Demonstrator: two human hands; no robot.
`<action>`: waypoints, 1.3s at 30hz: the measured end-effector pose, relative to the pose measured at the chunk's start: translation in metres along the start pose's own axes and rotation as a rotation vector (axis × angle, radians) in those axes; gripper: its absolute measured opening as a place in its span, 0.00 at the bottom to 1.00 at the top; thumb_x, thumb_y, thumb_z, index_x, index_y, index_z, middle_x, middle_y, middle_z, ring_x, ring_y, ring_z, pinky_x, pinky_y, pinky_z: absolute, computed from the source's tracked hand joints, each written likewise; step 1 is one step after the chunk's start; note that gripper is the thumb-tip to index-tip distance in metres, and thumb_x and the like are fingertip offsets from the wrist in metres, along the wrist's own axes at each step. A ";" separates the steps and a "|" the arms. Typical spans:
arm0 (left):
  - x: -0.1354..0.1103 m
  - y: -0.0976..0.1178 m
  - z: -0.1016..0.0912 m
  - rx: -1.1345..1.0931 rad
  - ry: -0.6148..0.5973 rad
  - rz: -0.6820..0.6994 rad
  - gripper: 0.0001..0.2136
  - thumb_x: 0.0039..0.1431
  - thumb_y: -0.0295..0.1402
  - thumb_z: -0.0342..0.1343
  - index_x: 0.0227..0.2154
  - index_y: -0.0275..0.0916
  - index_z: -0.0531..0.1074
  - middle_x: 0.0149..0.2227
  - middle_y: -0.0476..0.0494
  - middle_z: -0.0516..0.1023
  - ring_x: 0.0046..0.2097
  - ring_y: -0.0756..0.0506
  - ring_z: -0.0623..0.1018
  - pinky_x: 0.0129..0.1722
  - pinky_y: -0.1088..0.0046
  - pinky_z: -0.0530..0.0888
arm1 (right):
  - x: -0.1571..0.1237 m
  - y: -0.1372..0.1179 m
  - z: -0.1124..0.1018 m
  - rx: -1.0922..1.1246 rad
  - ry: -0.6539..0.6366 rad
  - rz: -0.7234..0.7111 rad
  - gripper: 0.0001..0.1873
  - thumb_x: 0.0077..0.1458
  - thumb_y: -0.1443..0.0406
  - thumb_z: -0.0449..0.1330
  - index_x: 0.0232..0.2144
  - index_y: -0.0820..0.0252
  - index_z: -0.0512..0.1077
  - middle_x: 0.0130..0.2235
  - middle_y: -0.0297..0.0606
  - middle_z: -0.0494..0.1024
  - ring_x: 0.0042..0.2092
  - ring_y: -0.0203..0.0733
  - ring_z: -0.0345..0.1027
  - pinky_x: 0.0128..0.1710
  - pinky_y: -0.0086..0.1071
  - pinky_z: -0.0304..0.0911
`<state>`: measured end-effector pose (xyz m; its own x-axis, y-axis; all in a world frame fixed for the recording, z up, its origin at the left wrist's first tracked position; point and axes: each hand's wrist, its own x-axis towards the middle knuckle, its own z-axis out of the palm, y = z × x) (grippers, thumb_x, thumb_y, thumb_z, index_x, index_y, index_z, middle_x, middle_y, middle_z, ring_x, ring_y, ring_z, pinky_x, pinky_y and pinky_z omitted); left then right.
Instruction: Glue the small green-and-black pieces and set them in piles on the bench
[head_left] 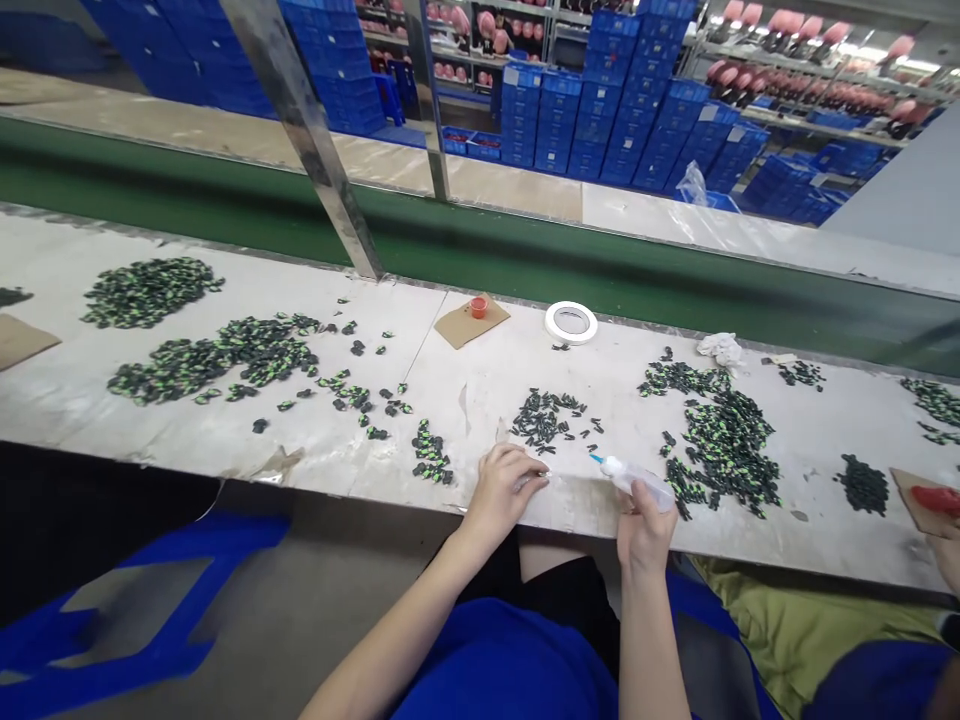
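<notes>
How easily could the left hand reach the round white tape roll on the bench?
Probably yes: the left hand rests at the bench's near edge, and only a low scatter of black-and-green pieces lies between it and the white tape roll.

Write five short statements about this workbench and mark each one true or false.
1. The right hand holds a squeeze bottle with a blue nozzle. True.
2. The left hand is raised high above the table. False: it rests at the table's near edge.
3. A white tape roll lies flat near the far edge. True.
4. The red cap stands on the bare table. False: it sits on a piece of cardboard.
5. The green-and-black pieces lie in several separate piles. True.
</notes>
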<state>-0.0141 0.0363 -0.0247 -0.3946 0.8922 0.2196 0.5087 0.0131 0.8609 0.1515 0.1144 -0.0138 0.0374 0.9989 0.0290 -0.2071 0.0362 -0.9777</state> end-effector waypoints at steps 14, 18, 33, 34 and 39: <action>-0.008 -0.011 -0.006 -0.108 0.062 -0.087 0.07 0.52 0.30 0.61 0.34 0.42 0.79 0.35 0.43 0.80 0.48 0.40 0.77 0.50 0.60 0.73 | -0.016 -0.007 0.030 -0.413 0.015 -0.039 0.22 0.43 0.49 0.64 0.15 0.61 0.66 0.16 0.31 0.65 0.21 0.36 0.58 0.21 0.30 0.55; -0.008 -0.010 -0.006 -0.145 0.070 -0.105 0.07 0.52 0.31 0.60 0.36 0.40 0.78 0.37 0.42 0.80 0.43 0.42 0.80 0.50 0.61 0.73 | -0.016 -0.008 0.031 -0.439 0.015 -0.039 0.23 0.43 0.50 0.64 0.14 0.61 0.65 0.16 0.31 0.64 0.21 0.35 0.57 0.21 0.29 0.55; -0.008 -0.009 -0.005 -0.096 0.081 -0.105 0.06 0.52 0.27 0.61 0.34 0.40 0.78 0.35 0.42 0.80 0.43 0.41 0.81 0.50 0.61 0.74 | -0.014 -0.003 0.030 -0.472 0.003 -0.035 0.22 0.44 0.52 0.64 0.14 0.61 0.65 0.16 0.30 0.64 0.21 0.34 0.56 0.22 0.29 0.55; -0.008 -0.009 -0.006 -0.091 0.081 -0.103 0.06 0.51 0.27 0.61 0.34 0.40 0.78 0.34 0.42 0.81 0.44 0.41 0.81 0.50 0.61 0.74 | -0.014 -0.003 0.031 -0.468 0.002 -0.033 0.22 0.44 0.52 0.64 0.14 0.61 0.65 0.16 0.30 0.63 0.21 0.34 0.56 0.22 0.29 0.55; -0.007 -0.008 -0.006 -0.073 0.081 -0.092 0.06 0.50 0.26 0.62 0.32 0.40 0.79 0.32 0.43 0.81 0.46 0.40 0.79 0.50 0.60 0.73 | -0.015 -0.005 0.033 -0.453 -0.011 -0.024 0.22 0.44 0.52 0.64 0.14 0.61 0.65 0.16 0.30 0.64 0.21 0.34 0.56 0.22 0.29 0.56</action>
<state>-0.0195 0.0270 -0.0303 -0.4990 0.8494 0.1716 0.4119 0.0582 0.9094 0.1196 0.0999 -0.0026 0.0258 0.9983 0.0525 0.2429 0.0446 -0.9690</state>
